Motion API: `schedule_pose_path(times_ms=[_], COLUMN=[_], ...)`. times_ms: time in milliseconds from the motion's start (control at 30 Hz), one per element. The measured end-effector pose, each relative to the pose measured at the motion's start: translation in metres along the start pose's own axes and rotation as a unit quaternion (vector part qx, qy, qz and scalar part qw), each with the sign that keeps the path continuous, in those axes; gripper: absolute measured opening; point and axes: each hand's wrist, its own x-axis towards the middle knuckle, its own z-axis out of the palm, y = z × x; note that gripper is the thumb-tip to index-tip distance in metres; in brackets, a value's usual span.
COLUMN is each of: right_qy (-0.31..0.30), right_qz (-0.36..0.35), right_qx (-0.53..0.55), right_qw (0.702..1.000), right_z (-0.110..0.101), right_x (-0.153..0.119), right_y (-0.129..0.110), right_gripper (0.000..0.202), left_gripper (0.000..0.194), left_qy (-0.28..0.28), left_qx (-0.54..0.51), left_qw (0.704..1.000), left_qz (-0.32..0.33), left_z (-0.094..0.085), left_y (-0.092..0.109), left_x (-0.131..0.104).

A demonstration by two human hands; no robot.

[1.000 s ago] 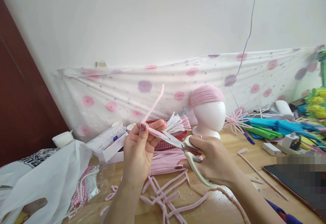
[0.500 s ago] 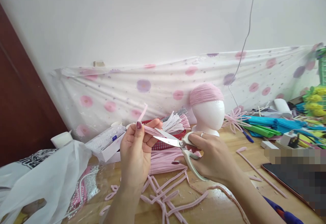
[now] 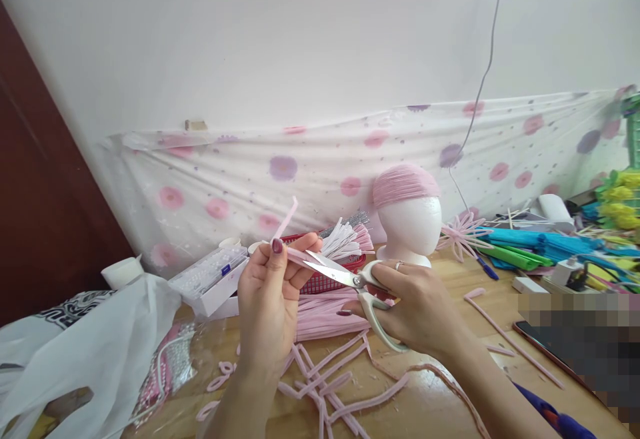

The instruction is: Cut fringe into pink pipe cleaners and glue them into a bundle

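Between thumb and fingers, my left hand [image 3: 270, 292] pinches a pink pipe cleaner [image 3: 286, 219], one end of it sticking up past the thumb. My right hand [image 3: 417, 299] grips white-handled scissors [image 3: 370, 292] through their loops. The parted blades reach toward my left fingers, with the lower part of the pipe cleaner at their tips; whether they touch it I cannot tell. Below my hands lie a bundle of pink pipe cleaners [image 3: 330, 319] and several bent pink pieces [image 3: 330, 382] on the wooden table [image 3: 425, 412].
A white foam head [image 3: 407, 226] with a pink wrapped cap stands behind my right hand. Behind my left hand is a red basket [image 3: 325, 283] of pipe cleaners. White plastic bags [image 3: 100, 339] lie left; a phone [image 3: 570, 359] and blue bundles [image 3: 545, 242] lie right.
The upper end of the pipe cleaner has shifted slightly up and to the right. My left hand has moved a little to the right; the scissors stay nearly in place.
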Motion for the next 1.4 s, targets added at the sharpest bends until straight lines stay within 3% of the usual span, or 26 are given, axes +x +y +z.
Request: schedule_pose_path(times_ms=[233, 333, 467, 600, 1167, 1400], right_qy=[0.003, -0.066, -0.174, -0.228, -0.21, -0.207], right_qz=[0.019, 0.071, 0.141, 0.161, 0.144, 0.141], right_qx=[0.02, 0.104, 0.216, 0.26, 0.204, 0.216], right_qw=[1.0, 0.99, 0.95, 0.924, 0.945, 0.944], right_z=[0.002, -0.002, -0.007, -0.01, -0.011, -0.009], right_x=[-0.004, -0.004, -0.002, -0.001, -0.002, -0.003], right_y=[0.006, 0.006, 0.002, -0.002, -0.008, -0.007], right_gripper=[0.048, 0.05, 0.046, 0.048, 0.046, 0.05], left_gripper=[0.021, 0.019, 0.015, 0.015, 0.015, 0.017], left_qy=[0.0, -0.014, -0.063, -0.106, -0.108, -0.084], left_qx=[-0.014, -0.029, -0.069, -0.077, -0.055, -0.051], left_qw=[1.0, 0.999, 0.995, 0.991, 0.992, 0.995], left_qz=[-0.001, 0.004, 0.015, 0.002, 0.033, 0.031], left_z=[0.0, -0.002, -0.005, -0.006, -0.006, -0.003], left_y=[-0.001, -0.001, -0.001, -0.001, -0.005, -0.005], left_x=[0.001, 0.004, 0.009, 0.012, 0.012, 0.012])
